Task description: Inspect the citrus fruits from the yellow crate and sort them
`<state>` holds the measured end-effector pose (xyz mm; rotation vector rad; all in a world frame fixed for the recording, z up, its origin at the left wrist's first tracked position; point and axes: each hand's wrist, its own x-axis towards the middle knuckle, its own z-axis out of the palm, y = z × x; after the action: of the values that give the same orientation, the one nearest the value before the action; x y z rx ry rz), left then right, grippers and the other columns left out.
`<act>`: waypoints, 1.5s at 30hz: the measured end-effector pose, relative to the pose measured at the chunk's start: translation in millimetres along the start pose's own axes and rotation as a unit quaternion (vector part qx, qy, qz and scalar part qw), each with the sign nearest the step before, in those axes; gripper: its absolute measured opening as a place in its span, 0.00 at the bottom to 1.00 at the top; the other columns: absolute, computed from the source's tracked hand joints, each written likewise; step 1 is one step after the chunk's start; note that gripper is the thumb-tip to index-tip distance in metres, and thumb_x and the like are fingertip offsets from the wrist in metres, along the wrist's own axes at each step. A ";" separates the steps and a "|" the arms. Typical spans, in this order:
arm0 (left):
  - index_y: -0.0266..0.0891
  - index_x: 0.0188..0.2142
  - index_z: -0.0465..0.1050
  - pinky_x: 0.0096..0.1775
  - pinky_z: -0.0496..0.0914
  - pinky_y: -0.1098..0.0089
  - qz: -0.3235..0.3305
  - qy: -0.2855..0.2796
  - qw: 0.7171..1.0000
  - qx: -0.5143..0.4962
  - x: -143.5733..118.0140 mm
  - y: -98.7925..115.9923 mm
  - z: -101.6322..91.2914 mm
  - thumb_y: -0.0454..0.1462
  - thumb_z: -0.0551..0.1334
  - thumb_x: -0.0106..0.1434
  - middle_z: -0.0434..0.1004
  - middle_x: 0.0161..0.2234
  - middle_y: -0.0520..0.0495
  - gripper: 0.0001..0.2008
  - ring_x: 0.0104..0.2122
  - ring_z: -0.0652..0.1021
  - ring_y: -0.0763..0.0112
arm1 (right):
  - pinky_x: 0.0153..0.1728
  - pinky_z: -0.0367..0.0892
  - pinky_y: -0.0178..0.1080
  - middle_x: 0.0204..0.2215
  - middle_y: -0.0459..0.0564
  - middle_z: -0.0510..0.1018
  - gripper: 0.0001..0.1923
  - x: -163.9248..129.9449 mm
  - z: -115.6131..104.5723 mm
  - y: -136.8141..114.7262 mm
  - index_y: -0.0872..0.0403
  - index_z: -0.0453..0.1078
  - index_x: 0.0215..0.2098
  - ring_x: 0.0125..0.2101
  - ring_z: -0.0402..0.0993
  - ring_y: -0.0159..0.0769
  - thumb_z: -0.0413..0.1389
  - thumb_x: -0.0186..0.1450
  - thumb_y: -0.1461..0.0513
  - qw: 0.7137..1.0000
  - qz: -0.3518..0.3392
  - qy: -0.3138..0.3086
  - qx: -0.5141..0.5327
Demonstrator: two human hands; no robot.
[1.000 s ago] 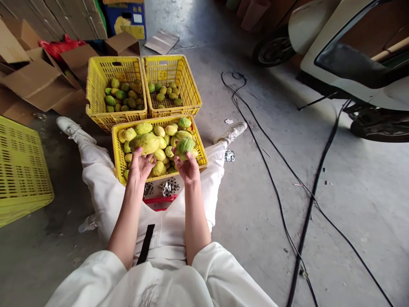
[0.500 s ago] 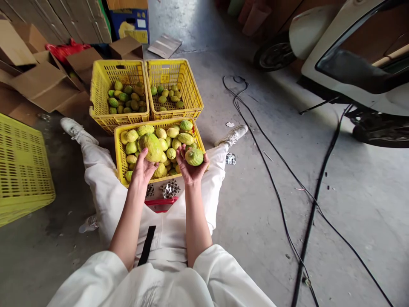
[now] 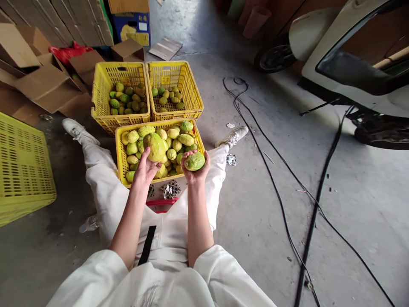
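— While both hands are busy, what does each hold?

— Left hand (image 3: 144, 167) is cupped around a big fruit (image 3: 154, 146), fingers curled under it, lifting it just above the pile in the near crate (image 3: 119, 154). Right hand (image 3: 193, 169) lies palm up, closed round a small fruit (image 3: 194, 161), which sits in the palm at the crate's near right corner.

— Where is the person?

— Sitting on the concrete floor (image 3: 255, 204), legs spread either side of the near crate, white trousers and sleeves showing.

— How far along does the sorting look?

— My guess is well short of done. The near crate is heaped with fruit of mixed sizes. Behind it stand 2 more crates, touching side by side: the left crate (image 3: 101, 85) holds a layer of small green fruit, the right crate (image 3: 191, 91) only a thin scatter with bare mesh showing. So some fruit sits in the far crates, and most seems left to go.

— Anything else about?

— Cardboard boxes (image 3: 44, 83) at left, another yellow crate (image 3: 22, 166) turned over beside them, black cables (image 3: 315, 200) across the floor, a vehicle (image 3: 351, 51) at right.
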<state>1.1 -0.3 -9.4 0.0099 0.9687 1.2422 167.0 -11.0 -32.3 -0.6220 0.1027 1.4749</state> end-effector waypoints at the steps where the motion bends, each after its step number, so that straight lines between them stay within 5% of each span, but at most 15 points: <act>1: 0.48 0.41 0.76 0.31 0.66 0.70 -0.001 0.001 1.000 -0.003 -0.7 0.3 0.6 0.42 0.74 0.55 0.79 0.47 0.48 0.15 0.42 0.78 0.63 | 0.39 0.80 0.41 0.26 0.44 0.78 0.14 -0.4 1.2 -0.3 0.49 0.71 0.30 0.32 0.78 0.34 0.55 0.62 0.49 1.000 0.001 0.007 0.010; 6: 0.47 0.42 0.76 0.29 0.66 0.71 -0.022 -0.008 1.000 -0.005 -1.9 2.5 -0.6 0.43 0.72 0.58 0.79 0.46 0.47 0.13 0.40 0.79 0.64 | 0.47 0.80 0.44 0.37 0.49 0.82 0.13 -5.5 7.5 1.7 0.52 0.74 0.40 0.43 0.80 0.38 0.56 0.60 0.55 0.998 -0.014 -0.021 0.057; 11: 0.46 0.43 0.76 0.28 0.65 0.71 -0.036 0.017 0.999 -0.009 -0.3 1.9 -0.6 0.41 0.72 0.56 0.79 0.41 0.48 0.15 0.34 0.78 0.66 | 0.31 0.79 0.34 0.34 0.43 0.78 0.12 -12.3 14.3 1.6 0.48 0.71 0.41 0.32 0.76 0.32 0.62 0.60 0.55 0.994 -0.017 -0.086 0.070; 15: 0.46 0.42 0.75 0.29 0.66 0.69 -0.029 0.010 0.999 -0.019 0.1 -0.5 -0.8 0.42 0.74 0.53 0.79 0.42 0.49 0.18 0.36 0.78 0.65 | 0.31 0.80 0.30 0.33 0.41 0.76 0.10 -15.5 13.5 -0.5 0.47 0.71 0.39 0.27 0.73 0.27 0.61 0.60 0.55 0.989 -0.001 -0.097 0.112; 20: 0.46 0.42 0.76 0.29 0.67 0.70 -0.017 0.021 1.000 -0.008 1.7 -1.6 -5.7 0.41 0.75 0.53 0.80 0.39 0.50 0.18 0.34 0.76 0.68 | 0.17 0.70 0.24 0.29 0.41 0.72 0.09 -15.4 10.9 -2.1 0.48 0.69 0.38 0.23 0.68 0.26 0.59 0.60 0.57 0.963 0.023 -0.183 0.195; 24: 0.46 0.42 0.75 0.28 0.67 0.70 -0.016 0.031 0.999 -0.003 1.7 -1.4 -4.8 0.40 0.74 0.56 0.80 0.39 0.51 0.15 0.33 0.76 0.69 | 0.22 0.74 0.27 0.31 0.43 0.72 0.11 -23.2 21.9 -5.2 0.46 0.69 0.38 0.26 0.69 0.29 0.60 0.59 0.53 0.983 -0.005 -0.147 0.111; 31: 0.47 0.41 0.74 0.30 0.70 0.69 -0.029 -0.001 0.998 -0.060 -5.8 -2.5 1.0 0.39 0.72 0.58 0.80 0.43 0.50 0.13 0.38 0.80 0.65 | 0.46 0.80 0.42 0.43 0.48 0.77 0.26 -33.8 31.4 -2.3 0.43 0.75 0.48 0.43 0.77 0.39 0.64 0.49 0.55 0.990 -0.072 -0.123 0.009; 37: 0.46 0.45 0.74 0.35 0.72 0.67 -0.038 -0.047 0.995 -0.075 -7.1 -0.2 1.6 0.38 0.73 0.57 0.80 0.47 0.47 0.17 0.44 0.82 0.60 | 0.36 0.80 0.40 0.38 0.47 0.75 0.24 -31.4 30.5 1.2 0.42 0.75 0.47 0.38 0.75 0.38 0.64 0.55 0.44 0.992 -0.045 -0.115 -0.014; 45: 0.43 0.38 0.75 0.32 0.68 0.71 0.041 -0.021 0.999 -0.027 -0.7 -6.5 -4.0 0.32 0.74 0.53 0.81 0.43 0.48 0.14 0.42 0.79 0.66 | 0.19 0.69 0.31 0.36 0.48 0.73 0.21 -35.5 36.8 -1.5 0.44 0.74 0.43 0.28 0.65 0.34 0.65 0.55 0.46 0.990 0.007 -0.140 -0.013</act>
<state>3.7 -5.2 -14.7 0.0337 0.9065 1.3375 152.9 -26.2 14.4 -0.4297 -0.1300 1.5655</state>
